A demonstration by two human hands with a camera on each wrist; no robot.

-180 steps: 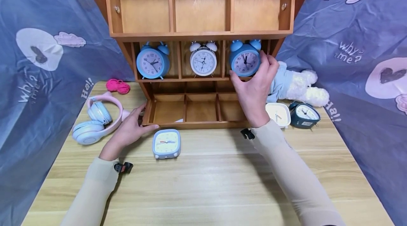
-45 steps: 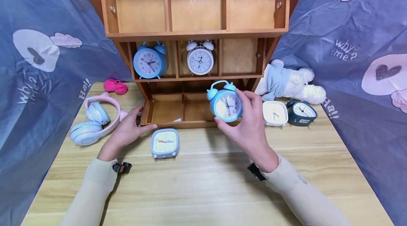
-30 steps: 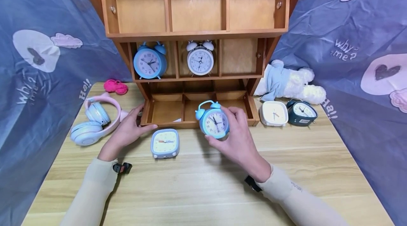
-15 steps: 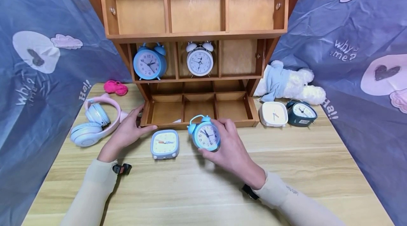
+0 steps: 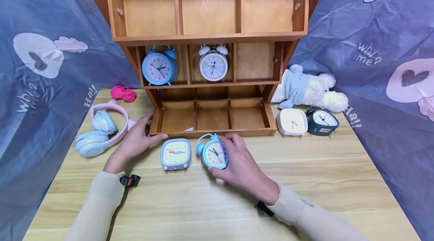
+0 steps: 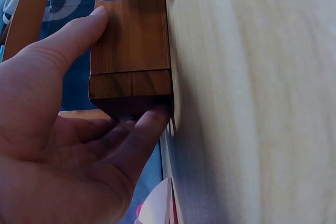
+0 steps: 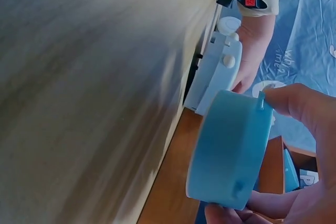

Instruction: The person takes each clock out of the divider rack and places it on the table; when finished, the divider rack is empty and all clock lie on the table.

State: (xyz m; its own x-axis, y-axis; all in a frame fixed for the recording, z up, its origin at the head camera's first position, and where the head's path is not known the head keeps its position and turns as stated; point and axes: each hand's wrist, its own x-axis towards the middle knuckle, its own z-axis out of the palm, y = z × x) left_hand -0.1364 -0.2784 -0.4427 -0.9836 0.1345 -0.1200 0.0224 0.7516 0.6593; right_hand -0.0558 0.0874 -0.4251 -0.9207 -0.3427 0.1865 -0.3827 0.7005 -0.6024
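Fingers of the right hand (image 5: pixel 241 166) pinch the blue twin-bell alarm clock (image 5: pixel 215 153), now off the wooden rack (image 5: pixel 210 38), lowered just beside the square alarm clock (image 5: pixel 176 153); table (image 5: pixel 203 211) contact unclear. Left hand (image 5: pixel 134 143) grips rack corner. Middle row's down to white bell clock (image 5: pixel 213 66), other blue clock (image 5: pixel 158 68).

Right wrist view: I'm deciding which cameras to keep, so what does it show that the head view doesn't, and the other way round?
Only the right wrist view: the underside of the held blue clock, with a stubby foot.

Only the head view: that clock's dial and bells, plus the pink yarn, plush toy and dark green clock.

Both: the right hand gripping that clock, the left hand, square clock, wooden shelf and table.
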